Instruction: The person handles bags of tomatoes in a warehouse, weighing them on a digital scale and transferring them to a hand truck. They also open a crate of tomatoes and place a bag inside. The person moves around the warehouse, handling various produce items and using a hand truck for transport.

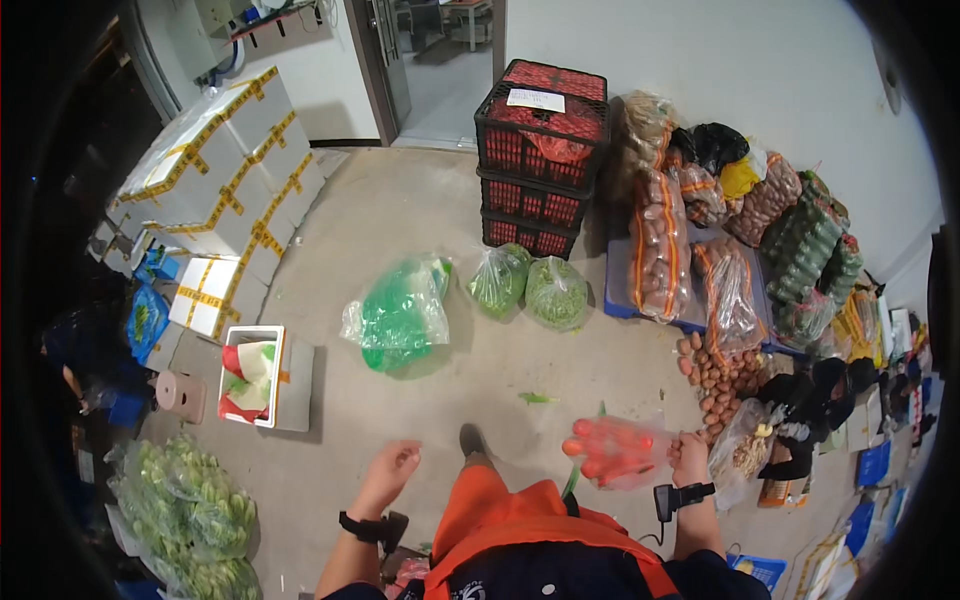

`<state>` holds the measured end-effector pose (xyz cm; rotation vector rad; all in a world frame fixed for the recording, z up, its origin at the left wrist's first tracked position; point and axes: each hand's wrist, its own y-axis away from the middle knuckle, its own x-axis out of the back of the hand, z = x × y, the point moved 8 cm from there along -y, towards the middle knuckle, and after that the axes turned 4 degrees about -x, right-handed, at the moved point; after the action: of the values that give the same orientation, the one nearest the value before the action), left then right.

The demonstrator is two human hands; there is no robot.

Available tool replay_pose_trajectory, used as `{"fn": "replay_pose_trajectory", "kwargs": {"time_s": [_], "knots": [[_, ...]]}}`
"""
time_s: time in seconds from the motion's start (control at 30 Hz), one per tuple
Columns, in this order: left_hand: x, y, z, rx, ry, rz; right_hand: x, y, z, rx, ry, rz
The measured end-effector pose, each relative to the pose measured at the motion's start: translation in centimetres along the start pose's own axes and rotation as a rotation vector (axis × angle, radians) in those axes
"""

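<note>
My right hand (688, 454) is closed on the gathered neck of a clear plastic bag of red vegetables (615, 452), which look like tomatoes or carrots. The bag hangs to the left of that hand, over the floor. My left hand (395, 469) is held out on the other side, its fingers curled loosely and nothing seen in them. On the floor ahead lie a green plastic bag with a clear one (397, 315) and two clear bags of green vegetables (499, 281). An orange apron (517, 540) covers my front.
Black crates (540, 157) of red-bagged goods stand ahead. Potato sacks (660, 247) lie on a blue pallet, with loose potatoes (716, 390) beside it. White foam boxes (225, 180), an open foam box (281, 375), a pink stool (180, 396) and bagged greens (184, 502) are left. People crouch at both sides.
</note>
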<state>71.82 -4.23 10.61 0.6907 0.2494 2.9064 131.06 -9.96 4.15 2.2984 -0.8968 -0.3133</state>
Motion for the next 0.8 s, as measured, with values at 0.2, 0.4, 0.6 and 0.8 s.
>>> {"fn": "replay_pose_trajectory", "kwargs": {"time_s": [0.2, 0.4, 0.6, 0.8], "knots": [[6.5, -17.3, 7.6, -0.163, -0.066, -0.023, -12.4, 0.0, -11.4, 0.056, -0.342, 0.074], [6.1, -31.9, 12.5, -0.285, -0.081, -0.224, -27.5, -1.6, -24.4, 0.160, -0.361, -0.247], [4.1, -45.7, 20.1, -0.478, -0.296, -0.414, -42.7, -4.6, -37.6, 0.328, -0.397, -0.455], [7.4, -57.5, 25.5, -0.545, -0.335, -0.516, -55.3, -8.4, -50.3, 0.454, -0.472, -0.659]]}}
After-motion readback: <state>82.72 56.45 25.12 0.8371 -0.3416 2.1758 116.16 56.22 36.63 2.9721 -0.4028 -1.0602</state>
